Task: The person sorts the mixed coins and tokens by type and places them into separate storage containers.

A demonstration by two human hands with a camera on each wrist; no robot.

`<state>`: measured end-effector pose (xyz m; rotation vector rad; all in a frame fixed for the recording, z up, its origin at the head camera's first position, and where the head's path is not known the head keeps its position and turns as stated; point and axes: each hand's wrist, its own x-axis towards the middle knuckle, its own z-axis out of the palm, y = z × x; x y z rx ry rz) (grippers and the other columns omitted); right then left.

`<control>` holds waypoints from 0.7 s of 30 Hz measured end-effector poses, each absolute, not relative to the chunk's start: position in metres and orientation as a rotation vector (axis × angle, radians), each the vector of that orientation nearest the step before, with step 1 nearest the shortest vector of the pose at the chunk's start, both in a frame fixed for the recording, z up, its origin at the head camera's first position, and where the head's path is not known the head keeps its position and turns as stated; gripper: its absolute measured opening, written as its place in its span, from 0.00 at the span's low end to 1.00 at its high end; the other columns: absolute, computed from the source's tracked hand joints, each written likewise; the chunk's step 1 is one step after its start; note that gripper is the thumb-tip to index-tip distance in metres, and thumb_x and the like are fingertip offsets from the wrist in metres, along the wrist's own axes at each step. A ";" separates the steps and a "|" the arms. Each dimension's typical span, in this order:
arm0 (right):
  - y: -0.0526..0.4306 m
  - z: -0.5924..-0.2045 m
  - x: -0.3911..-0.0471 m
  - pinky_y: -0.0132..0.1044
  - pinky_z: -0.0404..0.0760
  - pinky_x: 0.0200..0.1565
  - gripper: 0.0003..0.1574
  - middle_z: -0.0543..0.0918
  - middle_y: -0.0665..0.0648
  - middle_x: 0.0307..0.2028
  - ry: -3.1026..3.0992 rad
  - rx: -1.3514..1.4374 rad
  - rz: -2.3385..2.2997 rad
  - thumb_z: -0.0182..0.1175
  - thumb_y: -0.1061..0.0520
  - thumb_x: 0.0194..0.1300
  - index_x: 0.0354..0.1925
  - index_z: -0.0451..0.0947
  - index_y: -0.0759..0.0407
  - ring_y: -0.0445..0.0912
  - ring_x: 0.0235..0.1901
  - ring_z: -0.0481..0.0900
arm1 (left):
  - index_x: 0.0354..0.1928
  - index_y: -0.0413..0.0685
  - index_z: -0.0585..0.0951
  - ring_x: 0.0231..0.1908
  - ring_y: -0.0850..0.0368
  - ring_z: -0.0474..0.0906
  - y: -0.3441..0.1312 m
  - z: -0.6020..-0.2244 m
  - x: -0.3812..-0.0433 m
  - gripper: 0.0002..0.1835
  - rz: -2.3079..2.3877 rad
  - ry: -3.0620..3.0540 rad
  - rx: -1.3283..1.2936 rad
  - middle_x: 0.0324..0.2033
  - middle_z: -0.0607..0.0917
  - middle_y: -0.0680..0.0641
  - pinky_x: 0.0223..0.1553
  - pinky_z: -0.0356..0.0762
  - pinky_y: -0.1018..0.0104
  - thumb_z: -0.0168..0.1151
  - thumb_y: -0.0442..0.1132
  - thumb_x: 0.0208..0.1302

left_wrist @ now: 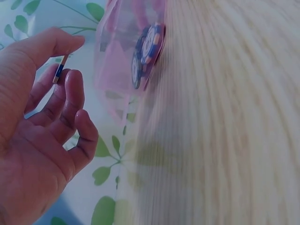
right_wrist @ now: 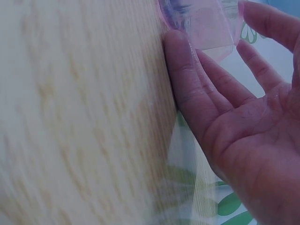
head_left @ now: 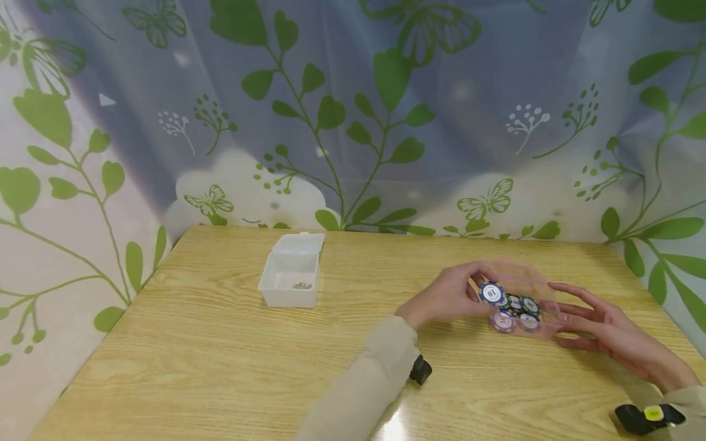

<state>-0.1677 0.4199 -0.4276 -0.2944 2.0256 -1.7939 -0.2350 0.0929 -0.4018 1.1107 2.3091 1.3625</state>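
My left hand [head_left: 449,294] pinches a blue-and-white poker chip [head_left: 491,294] marked 10 between thumb and fingers, over the left side of a clear pink box [head_left: 543,331]. Edge-on, the same chip [left_wrist: 60,70] shows at the fingertips in the left wrist view. Several poker chips [head_left: 530,305], among them green and blue ones, lie in the box. At the box's right end is my right hand [head_left: 612,331], its fingers extended. The right wrist view has these fingers [right_wrist: 185,61] right at the pink wall [right_wrist: 206,28], the lowest one along the tabletop.
A white plastic box [head_left: 289,297] with its lid [head_left: 298,243] raised stands left of centre on the wooden table [head_left: 193,343]. A small silvery item [head_left: 302,285] lies inside. A leaf-patterned curtain [head_left: 342,122] borders the table at the back and sides.
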 end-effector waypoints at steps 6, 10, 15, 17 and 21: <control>0.420 -0.428 -0.169 0.39 0.87 0.49 0.37 0.79 0.29 0.59 2.014 -0.308 -1.800 0.43 0.67 0.81 0.75 0.55 0.33 0.41 0.52 0.87 | 0.57 0.53 0.77 0.31 0.70 0.78 0.103 -0.403 -0.233 0.23 1.374 2.312 1.055 0.41 0.77 0.57 0.36 0.80 0.78 0.74 0.37 0.62; 0.421 -0.428 -0.169 0.39 0.87 0.49 0.37 0.79 0.29 0.59 2.012 -0.307 -1.806 0.43 0.67 0.81 0.75 0.55 0.33 0.41 0.52 0.87 | 0.56 0.52 0.77 0.31 0.71 0.78 0.110 -0.404 -0.231 0.23 1.394 2.311 1.013 0.41 0.78 0.57 0.36 0.80 0.79 0.74 0.36 0.60; 0.421 -0.428 -0.168 0.39 0.87 0.49 0.37 0.80 0.30 0.60 1.997 -0.313 -1.819 0.43 0.67 0.81 0.74 0.55 0.33 0.42 0.52 0.87 | 0.55 0.51 0.78 0.30 0.73 0.77 0.119 -0.405 -0.229 0.22 1.384 2.340 1.019 0.41 0.78 0.57 0.34 0.79 0.81 0.74 0.38 0.61; 0.421 -0.428 -0.167 0.39 0.87 0.49 0.37 0.80 0.31 0.60 1.992 -0.314 -1.825 0.43 0.67 0.81 0.74 0.55 0.33 0.42 0.52 0.87 | 0.55 0.52 0.78 0.30 0.73 0.77 0.122 -0.405 -0.227 0.22 1.355 2.372 1.035 0.40 0.79 0.58 0.34 0.78 0.81 0.75 0.40 0.61; 0.421 -0.429 -0.167 0.39 0.87 0.49 0.37 0.80 0.31 0.60 1.974 -0.329 -1.837 0.42 0.68 0.81 0.74 0.56 0.32 0.42 0.52 0.87 | 0.55 0.54 0.79 0.30 0.73 0.75 0.127 -0.405 -0.225 0.22 1.296 2.442 1.040 0.40 0.79 0.60 0.33 0.76 0.82 0.75 0.44 0.61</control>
